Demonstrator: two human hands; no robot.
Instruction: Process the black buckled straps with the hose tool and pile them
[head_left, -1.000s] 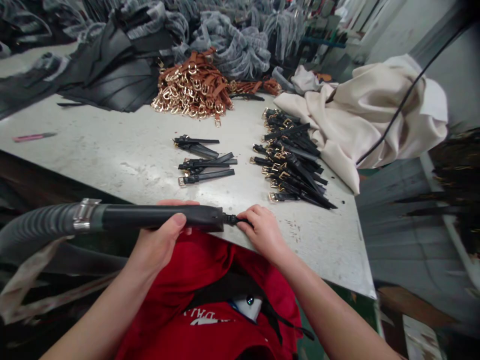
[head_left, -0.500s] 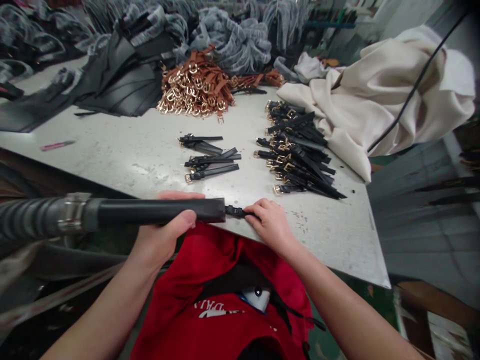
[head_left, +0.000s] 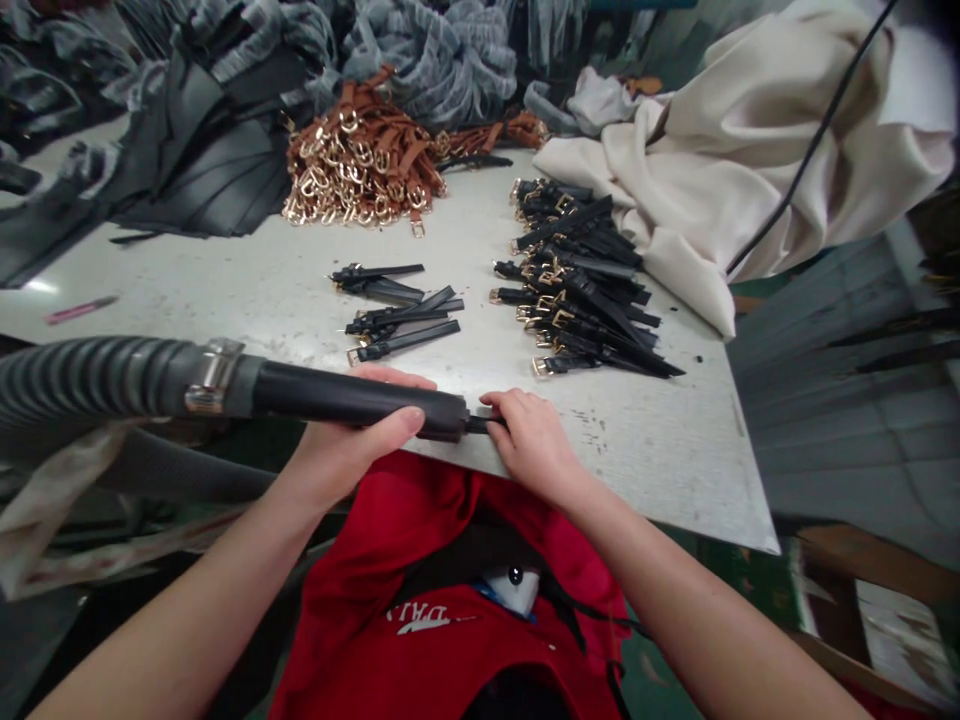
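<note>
My left hand (head_left: 358, 445) is wrapped round a black nozzle tube (head_left: 341, 396) that joins a ribbed grey hose (head_left: 97, 378) by a metal clamp. The tube lies along the near edge of the grey table (head_left: 660, 460). My right hand (head_left: 529, 440) pinches a small black strap (head_left: 480, 424) whose end sits at the tube's mouth. Most of that strap is hidden by my fingers and the tube.
A few black buckled straps (head_left: 397, 318) lie mid-table, a larger pile of black straps (head_left: 577, 290) to their right. Brown straps with gold buckles (head_left: 352, 165) are heaped at the back, beside black leather pieces (head_left: 202, 170) and beige cloth (head_left: 742, 160). A pink pen (head_left: 79, 308) lies left.
The tube has slid a little to the right and tilted, and the strap end has gone further into its mouth. Both hands keep their grips. The camera has shifted slightly.
</note>
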